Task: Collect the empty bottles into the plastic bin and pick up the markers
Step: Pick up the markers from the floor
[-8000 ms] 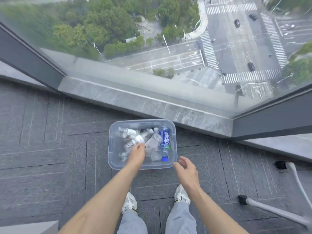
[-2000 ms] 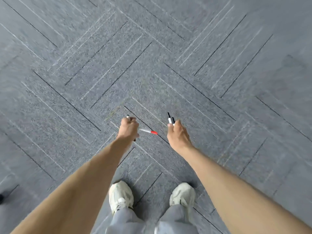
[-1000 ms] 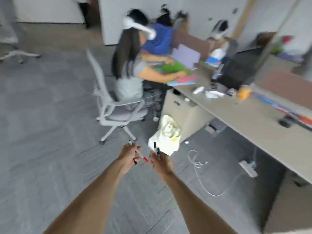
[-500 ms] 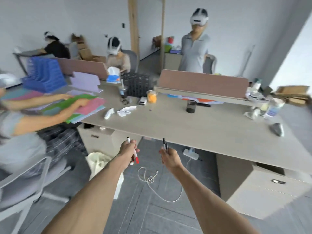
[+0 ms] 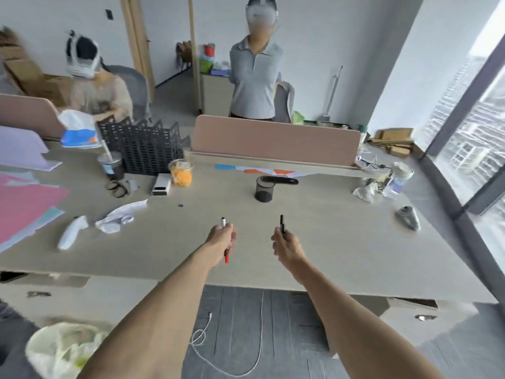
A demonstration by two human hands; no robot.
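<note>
My left hand (image 5: 221, 237) is closed around a white marker with a red cap (image 5: 226, 257); the white end sticks up above the fist and the red cap points down. My right hand (image 5: 285, 243) grips black markers (image 5: 282, 223) that stand upright out of it. Both hands hover over the front part of the beige desk (image 5: 314, 242). A dark mesh pen cup (image 5: 264, 188) stands on the desk beyond my right hand. The plastic bin and the bottles are out of view.
The desk carries pink papers (image 5: 24, 206), a white controller (image 5: 71, 232), crumpled tissue (image 5: 120, 217), a black rack (image 5: 142, 147), a drink cup (image 5: 110, 165) and a grey controller (image 5: 408, 218). Two people are behind it. A white bag (image 5: 62, 348) and a cable (image 5: 232, 348) lie on the floor.
The view swung from the window and bin, over the carpet, up to the desk. My hands, holding the markers since two seconds ago, have moved forward over the desk's front edge.
</note>
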